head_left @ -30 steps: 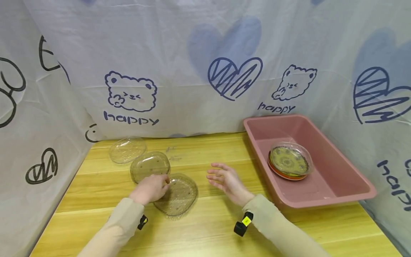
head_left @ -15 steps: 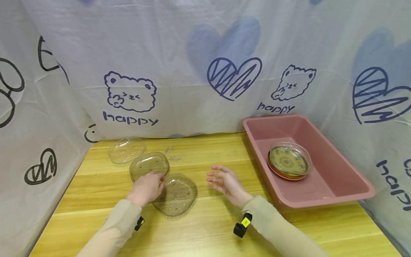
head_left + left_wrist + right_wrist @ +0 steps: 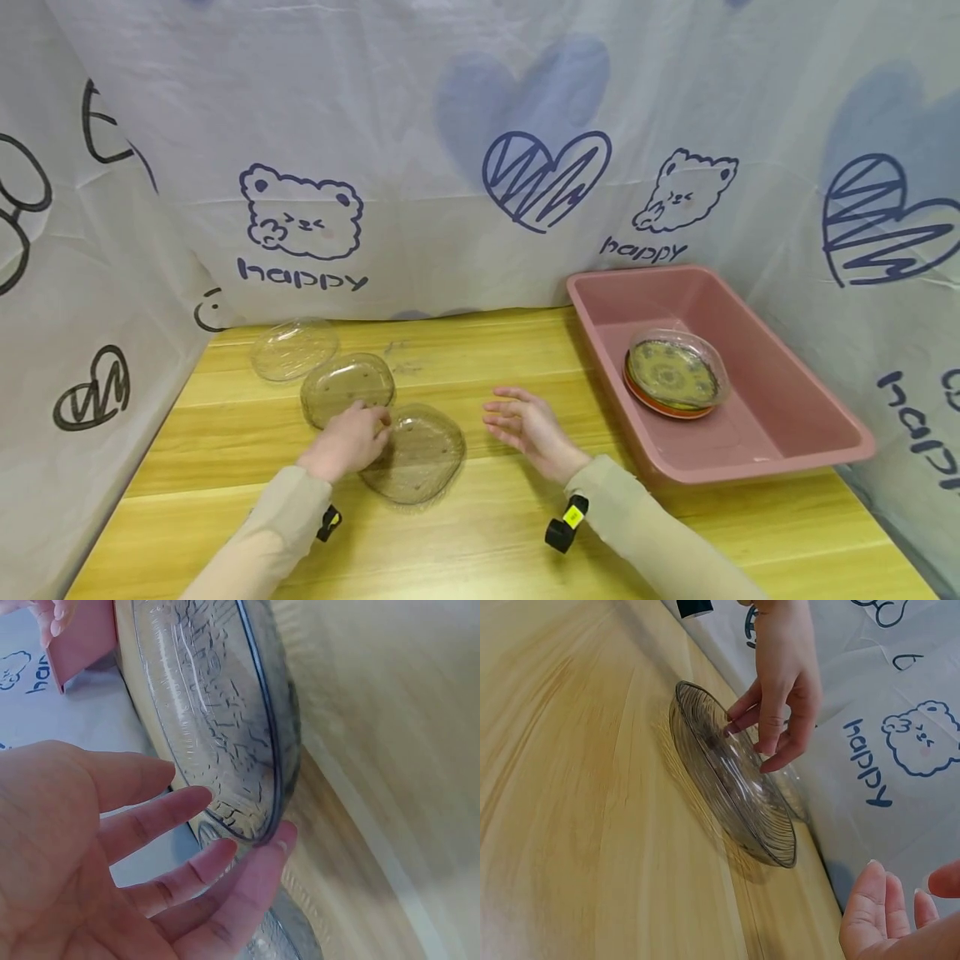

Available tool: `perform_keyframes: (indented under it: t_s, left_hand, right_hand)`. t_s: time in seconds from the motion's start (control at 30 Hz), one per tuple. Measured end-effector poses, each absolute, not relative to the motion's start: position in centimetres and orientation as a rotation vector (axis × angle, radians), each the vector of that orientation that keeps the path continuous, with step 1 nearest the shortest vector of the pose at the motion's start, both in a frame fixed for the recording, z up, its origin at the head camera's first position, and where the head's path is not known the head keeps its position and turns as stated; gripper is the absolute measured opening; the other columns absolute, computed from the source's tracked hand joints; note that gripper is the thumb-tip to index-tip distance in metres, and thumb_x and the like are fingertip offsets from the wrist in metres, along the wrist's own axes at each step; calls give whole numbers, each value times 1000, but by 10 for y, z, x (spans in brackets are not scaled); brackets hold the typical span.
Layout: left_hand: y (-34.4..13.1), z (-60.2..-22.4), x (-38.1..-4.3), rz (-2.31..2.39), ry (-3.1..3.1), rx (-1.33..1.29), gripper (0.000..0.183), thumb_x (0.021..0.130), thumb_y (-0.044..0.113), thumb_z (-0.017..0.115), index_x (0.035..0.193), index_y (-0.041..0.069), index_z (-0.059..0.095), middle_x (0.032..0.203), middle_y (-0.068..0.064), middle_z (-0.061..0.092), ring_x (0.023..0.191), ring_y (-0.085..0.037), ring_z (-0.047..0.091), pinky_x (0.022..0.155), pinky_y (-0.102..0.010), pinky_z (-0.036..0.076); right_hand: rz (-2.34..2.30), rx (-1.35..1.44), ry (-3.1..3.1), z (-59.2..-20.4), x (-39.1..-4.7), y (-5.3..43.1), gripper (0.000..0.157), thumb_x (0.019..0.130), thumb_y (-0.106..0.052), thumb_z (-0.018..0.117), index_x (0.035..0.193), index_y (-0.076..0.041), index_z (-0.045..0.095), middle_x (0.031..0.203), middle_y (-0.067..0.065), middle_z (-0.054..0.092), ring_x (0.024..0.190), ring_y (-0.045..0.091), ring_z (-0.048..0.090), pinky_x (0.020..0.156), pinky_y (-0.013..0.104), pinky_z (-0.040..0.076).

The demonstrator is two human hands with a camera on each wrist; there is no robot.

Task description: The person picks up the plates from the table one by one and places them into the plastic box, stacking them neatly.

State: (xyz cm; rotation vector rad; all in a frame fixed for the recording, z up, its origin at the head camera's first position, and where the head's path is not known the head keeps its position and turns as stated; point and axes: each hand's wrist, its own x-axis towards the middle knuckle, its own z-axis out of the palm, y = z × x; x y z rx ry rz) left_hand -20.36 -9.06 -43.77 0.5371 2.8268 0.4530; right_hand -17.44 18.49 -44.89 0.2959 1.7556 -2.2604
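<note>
My left hand [image 3: 348, 442] hovers over the near smoky see-through plate [image 3: 420, 462], at its left side. Its fingers are loosely bent, and one fingertip [image 3: 283, 834] sits right at the plate's rim in the left wrist view. From the right wrist, the left hand [image 3: 784, 697] reaches over the ribbed plate [image 3: 735, 787]. A second smoky plate [image 3: 348, 379], rounded and squarish, lies just behind, partly covered by the hand. My right hand [image 3: 536, 429] is held between the near plate and the pink tub, fingers relaxed and holding nothing.
A clear plate [image 3: 288, 350] lies at the back left of the wooden table [image 3: 480, 542]. On the right stands a deep pink tub [image 3: 720, 475] with a stack of plates [image 3: 671, 375] inside, a clear one on top. A printed white cloth [image 3: 420, 242] closes off the back and sides.
Over the last second my left hand has shifted slightly left and back from the near plate's middle toward its left edge. The right hand and the plates stay nearly where they were.
</note>
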Motion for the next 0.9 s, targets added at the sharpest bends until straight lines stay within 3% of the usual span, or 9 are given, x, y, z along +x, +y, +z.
perform_keyframes:
  t_s: [0.13,0.33,0.47,0.6,0.67,0.77,0.83,0.9]
  left_hand:
    - [-83,-440,-205,484,2819,541,24,100,17,59,117,3,67,117,-23,63,102,-34,63,90,-59,56]
    - [-70,-440,-203,514,2807,542,24,100,18,59,118,5,66,118,-23,63,104,-36,63,91,-62,53]
    - [-63,-439,-203,552,2754,532,24,100,20,59,119,7,66,123,-25,62,113,-42,61,98,-64,50]
    - [-61,-441,-206,570,2701,528,19,102,23,58,115,12,66,130,-25,62,127,-47,55,104,-64,48]
    - [-60,-442,-209,590,2681,548,18,102,23,58,113,11,67,123,-22,67,121,-43,59,100,-60,50]
    - [-60,-446,-215,644,2643,582,18,102,20,56,111,9,68,101,-13,71,95,-30,64,84,-46,55]
    - [-60,-448,-219,687,2614,603,19,102,19,55,110,8,68,89,-7,67,79,-20,57,72,-37,51]
    - [-62,-450,-222,718,2592,626,19,102,19,55,109,8,68,86,-5,65,76,-18,55,69,-33,48]
  right_hand:
    - [-2263,312,1777,-451,-176,188,42,100,-5,44,142,2,46,125,18,62,105,22,66,109,42,52]
    - [-2254,342,1874,-454,-177,191,42,97,-3,47,139,3,48,127,22,61,98,20,66,93,30,59]
    - [-2233,332,1957,-456,-178,193,42,97,-2,47,139,5,48,127,25,60,93,17,66,84,23,59]
    - [-2206,311,2033,-456,-179,195,43,96,0,45,138,4,50,127,25,60,92,17,65,84,26,59]
    - [-2196,309,2050,-456,-179,195,43,95,0,45,138,3,50,126,25,60,93,18,65,86,28,59]
    - [-2187,305,2057,-457,-179,196,43,95,0,45,138,3,50,127,25,60,94,19,65,89,31,59]
    - [-2184,310,2056,-457,-179,196,45,94,1,45,139,3,49,126,24,60,94,19,66,88,31,60]
    - [-2180,309,2056,-458,-179,196,45,94,0,45,139,3,49,126,24,61,93,18,66,88,31,60]
